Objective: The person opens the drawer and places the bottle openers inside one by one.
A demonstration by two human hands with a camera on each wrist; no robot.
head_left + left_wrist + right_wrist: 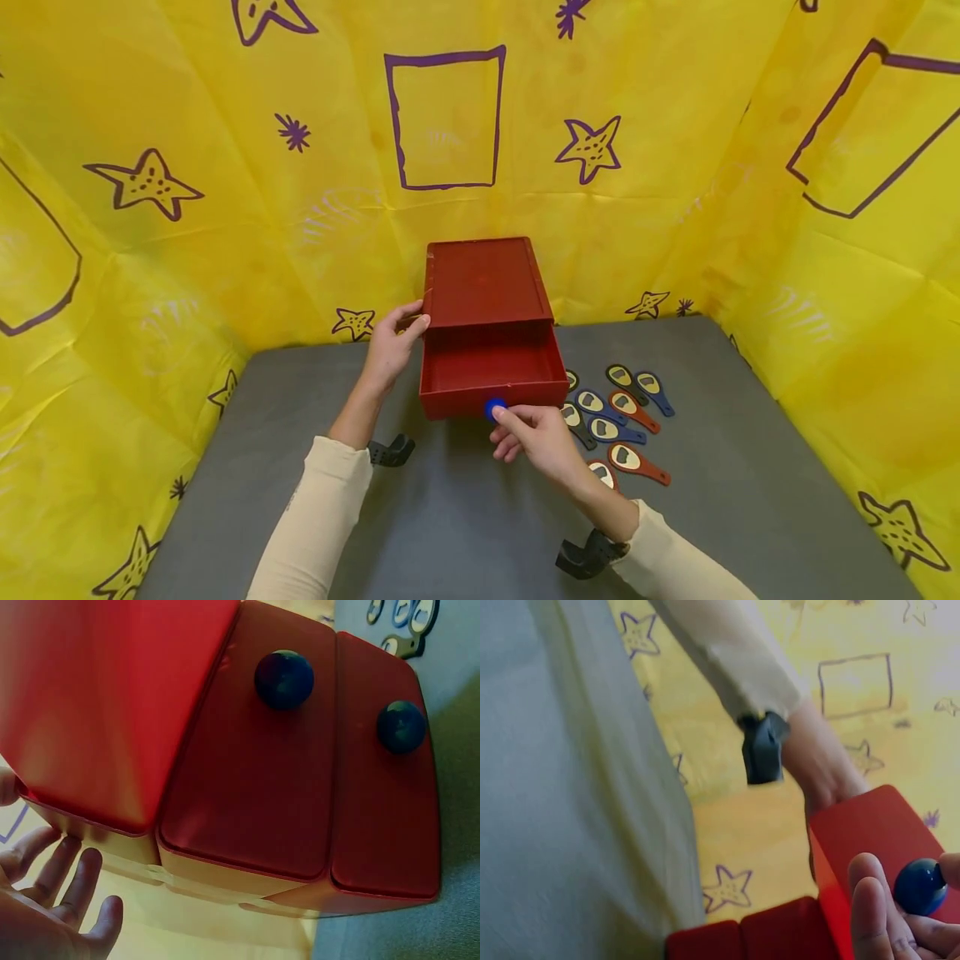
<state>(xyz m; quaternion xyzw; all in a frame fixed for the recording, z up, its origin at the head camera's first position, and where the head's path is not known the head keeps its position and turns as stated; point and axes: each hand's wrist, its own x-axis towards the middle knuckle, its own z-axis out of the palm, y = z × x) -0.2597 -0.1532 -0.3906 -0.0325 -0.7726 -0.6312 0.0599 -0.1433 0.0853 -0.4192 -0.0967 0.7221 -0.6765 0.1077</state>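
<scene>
Left to right: left sleeve (311,517) climbs from the bottom edge, left of centre, black wrist mount (392,451) just beside the wrist. Left hand (390,346) at frame centre-left, reaching up and forward, thumb at the near left top corner of the red cabinet (483,279), fingers along its left side. Left wrist view has that hand lower left, fingers spread and fairly straight, so wide, steadying contact at most, not wrapped round anything. Cabinet sits mid-frame on the grey table (465,533), against the yellow cloth (337,167); top drawer (461,402) pulled out toward the bottom of the frame, red interior visible. Left wrist view also shows the middle drawer (247,772) and bottom drawer (382,810) closed, each with a dark blue knob. Top drawer's blue knob (492,406) is just right of centre, between thumb and index of the right hand (536,437): narrow pinch, knob at the fingertips, other fingers loosely bent below. Right wrist view agrees, knob at lower right against the fingers. Right forearm slants to the bottom right, second black mount (588,557) under the wrist. Paddle-shaped pieces (637,412), red, blue and dark, lie right of the cabinet, some partly behind the right hand
</scene>
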